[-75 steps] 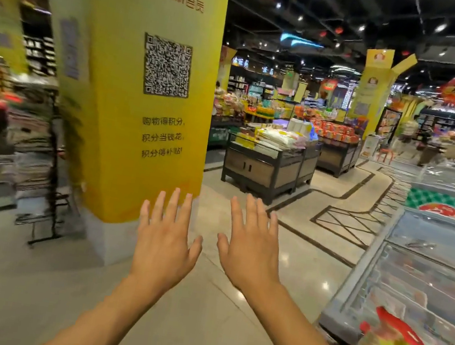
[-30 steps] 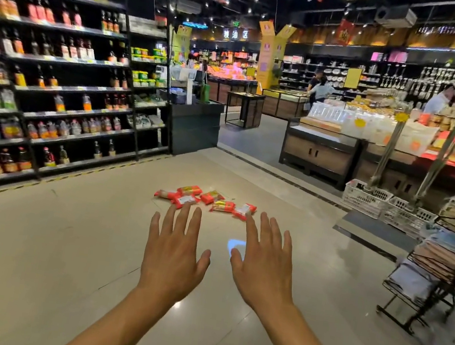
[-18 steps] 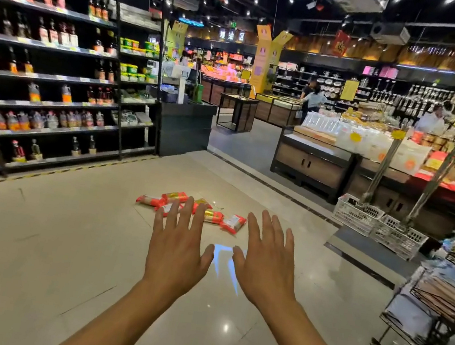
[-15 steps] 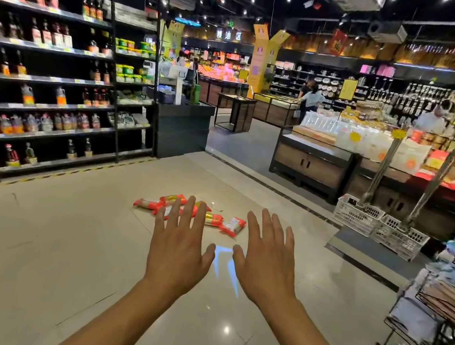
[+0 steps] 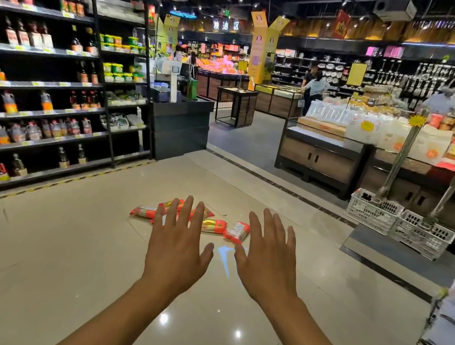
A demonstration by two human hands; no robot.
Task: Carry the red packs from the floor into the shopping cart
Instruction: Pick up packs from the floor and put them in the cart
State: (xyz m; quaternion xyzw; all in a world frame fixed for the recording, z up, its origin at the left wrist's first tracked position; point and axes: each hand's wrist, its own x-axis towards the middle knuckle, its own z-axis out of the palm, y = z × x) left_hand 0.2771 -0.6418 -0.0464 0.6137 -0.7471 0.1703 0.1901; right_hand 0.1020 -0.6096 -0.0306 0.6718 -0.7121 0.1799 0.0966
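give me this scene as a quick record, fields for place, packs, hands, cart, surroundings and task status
place: supermarket aisle, glossy tiled floor
packs: red packs in a loose cluster on the floor ahead, partly hidden behind the fingers
hands: left hand and right hand both held out, fingers spread, holding nothing
cart: shopping cart not in view
surroundings: bottle shelves on the left, white crates on the right
status: no pack picked up yet

Head view, sole camera, wide-angle: standing height, facing forward and slightly down over the floor (image 5: 28,275); left hand (image 5: 175,256) and right hand (image 5: 268,267) nearest; bottle shelves (image 5: 35,84) at left.
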